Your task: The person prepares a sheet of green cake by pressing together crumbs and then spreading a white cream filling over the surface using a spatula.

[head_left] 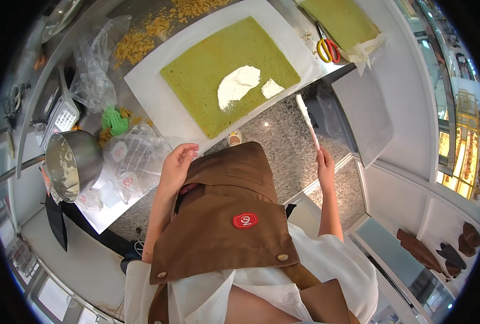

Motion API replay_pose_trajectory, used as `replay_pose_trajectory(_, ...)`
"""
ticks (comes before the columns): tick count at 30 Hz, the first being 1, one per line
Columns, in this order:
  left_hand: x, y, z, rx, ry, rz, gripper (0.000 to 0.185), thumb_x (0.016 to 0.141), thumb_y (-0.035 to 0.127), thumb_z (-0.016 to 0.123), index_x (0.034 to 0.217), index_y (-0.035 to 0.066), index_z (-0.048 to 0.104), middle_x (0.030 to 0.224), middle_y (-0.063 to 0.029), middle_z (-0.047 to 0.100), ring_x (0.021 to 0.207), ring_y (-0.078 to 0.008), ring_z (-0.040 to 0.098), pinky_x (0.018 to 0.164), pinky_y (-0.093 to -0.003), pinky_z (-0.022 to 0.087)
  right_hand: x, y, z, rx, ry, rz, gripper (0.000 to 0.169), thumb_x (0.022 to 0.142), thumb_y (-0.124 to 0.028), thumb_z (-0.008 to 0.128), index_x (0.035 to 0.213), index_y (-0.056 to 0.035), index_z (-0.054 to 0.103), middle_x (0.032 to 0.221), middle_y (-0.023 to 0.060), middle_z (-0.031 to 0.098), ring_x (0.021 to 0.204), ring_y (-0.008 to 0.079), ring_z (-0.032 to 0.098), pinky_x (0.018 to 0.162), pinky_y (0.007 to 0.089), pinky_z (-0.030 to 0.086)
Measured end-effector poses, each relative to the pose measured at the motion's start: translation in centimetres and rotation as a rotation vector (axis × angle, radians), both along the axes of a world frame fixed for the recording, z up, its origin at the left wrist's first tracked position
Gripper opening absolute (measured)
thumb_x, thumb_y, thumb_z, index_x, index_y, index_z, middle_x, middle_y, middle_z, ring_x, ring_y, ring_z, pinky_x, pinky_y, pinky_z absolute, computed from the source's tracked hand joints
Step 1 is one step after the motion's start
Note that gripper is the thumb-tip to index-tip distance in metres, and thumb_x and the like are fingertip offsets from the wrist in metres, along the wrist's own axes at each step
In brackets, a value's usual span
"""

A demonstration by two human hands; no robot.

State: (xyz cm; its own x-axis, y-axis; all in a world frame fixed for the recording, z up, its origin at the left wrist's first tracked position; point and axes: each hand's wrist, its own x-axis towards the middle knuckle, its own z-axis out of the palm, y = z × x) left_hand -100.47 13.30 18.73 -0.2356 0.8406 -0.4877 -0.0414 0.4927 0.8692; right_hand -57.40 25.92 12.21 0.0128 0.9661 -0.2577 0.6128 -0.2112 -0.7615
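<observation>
A green sheet of sponge cake [199, 85] lies on white parchment paper [147, 81] on the metal counter. Two patches of white cream [238, 85] sit on the cake near its closer edge, one large and one small. My right hand [325, 162] grips the handle of a cream-coated spatula [308, 119], held upward to the right of the cake, over the floor. My left hand [180, 162], fingers loosely curled and holding nothing, is by the counter's front edge, just below the paper's near side.
A metal mixing bowl with cream remnants [68, 166], plastic bags [130, 156], a green cloth-like bundle [115, 120] and a calculator [66, 115] are at left. Yellow crumbs [143, 38] lie behind. Scissors with red and yellow handles [328, 49] rest beside another green cake sheet [345, 24] at right.
</observation>
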Motion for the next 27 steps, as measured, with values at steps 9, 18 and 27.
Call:
replay_pose_trajectory(9,-1.4,-1.6,-0.2,0.054,-0.036,0.056,0.025,0.099,0.016,0.051,0.115,-0.001,0.06,0.111,-0.0087,0.065,0.1,-0.0167,0.061,0.091,-0.0299,0.046,-5.7,0.6,7.2,-0.736,1.12,-0.06,0.042,0.104,-0.031,0.035,0.12,0.0037,0.051,0.066,-0.0002,0.044,0.051,0.0075,0.036,0.046,0.0216,0.032)
replay_pose_trajectory(18,-5.6,-7.5,0.5,0.214,0.057,0.271,0.021,0.097,0.015,0.053,0.112,0.002,0.061,0.103,-0.0093,0.067,0.098,-0.0165,0.063,0.086,-0.0311,0.049,-18.8,3.1,12.9,-0.605,0.842,0.472,0.036,0.1,-0.03,0.049,0.114,0.0028,0.053,0.069,-0.002,0.04,0.06,0.0068,0.037,0.053,0.0216,0.03)
replay_pose_trajectory(27,-12.9,-19.0,4.5,0.313,0.121,0.745,0.023,0.099,0.015,0.05,0.11,-0.001,0.061,0.103,-0.0068,0.066,0.094,-0.0144,0.062,0.085,-0.0284,0.048,-40.2,0.9,19.5,-0.56,0.448,1.089,0.035,0.103,-0.03,0.04,0.118,-0.0014,0.053,0.065,-0.0023,0.042,0.055,0.0042,0.033,0.05,0.0216,0.027)
